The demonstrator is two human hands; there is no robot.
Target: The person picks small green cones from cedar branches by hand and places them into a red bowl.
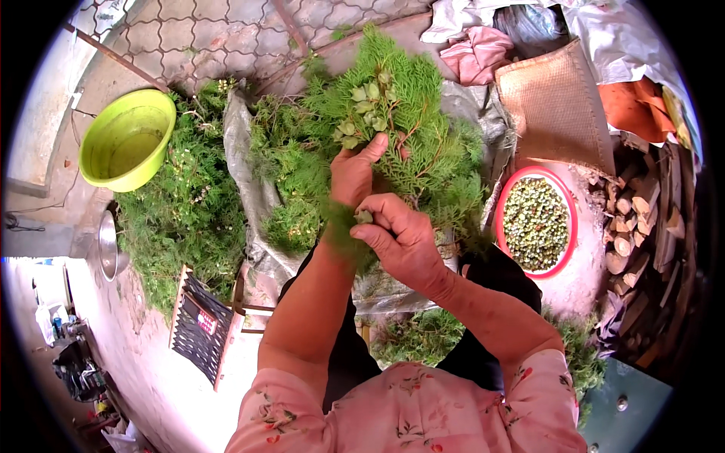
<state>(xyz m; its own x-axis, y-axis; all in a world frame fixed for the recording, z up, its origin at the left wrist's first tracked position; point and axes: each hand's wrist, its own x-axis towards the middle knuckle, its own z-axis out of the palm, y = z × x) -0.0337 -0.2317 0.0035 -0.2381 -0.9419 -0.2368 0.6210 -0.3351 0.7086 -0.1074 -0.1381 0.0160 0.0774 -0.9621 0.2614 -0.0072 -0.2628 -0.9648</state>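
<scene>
Left hand (352, 175) fingers clamped on leafy sprig (393, 113), stem running far-near. Right hand (400, 240) just near-right, fingers pinched on small green cone (364, 217); red basin (537, 223) right.

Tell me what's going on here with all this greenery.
A person is holding up a leafy green sprig with pale green seed pods in the left hand. The right hand pinches one small pod between its fingers. A heap of the same branches lies to the left by a lime green basin. To the right, a red-rimmed bowl is full of picked pods.
</scene>
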